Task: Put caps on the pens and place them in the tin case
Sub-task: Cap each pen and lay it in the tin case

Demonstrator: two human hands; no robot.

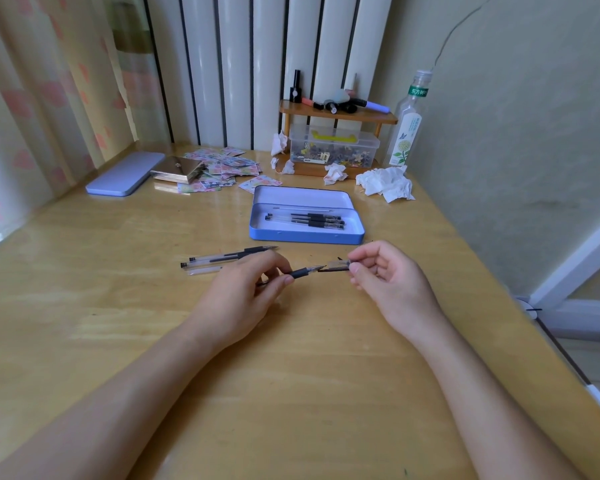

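Wooden counter (84,306), pale yellow, in a room corner; white radiator ribs and a greenish wall behind.

Nearest: both forearms reach in. Left hand (246,289) is closed around a clear-barrel black-grip gel pen (302,273), tip bare and pointing toward the right hand. Right hand (385,275) pinches a clear pen cap with a black clip (336,266) between thumb and forefinger, open end facing the tip. Cap and tip are lined up, near but apart; cap not yet on.

Just beyond the left hand: two more clear gel pens (222,259) flat on the counter. The far one shows a bare tip; can't tell for the other. No loose caps visible for them.

Past both hands: open blue rectangular tin case (305,237), with about three black-grip pens (309,220) inside, lying side by side. Whether capped is too small to tell.

Farther, off to the left: a lilac flat lid (125,173), probably the tin's, a shiny metal box, scattered printed packets. Off to the right: crumpled tissues, a clear storage box under a small wooden shelf, an empty bottle.

Progress estimate: roughly half. Three stowed, one being capped, two waiting.
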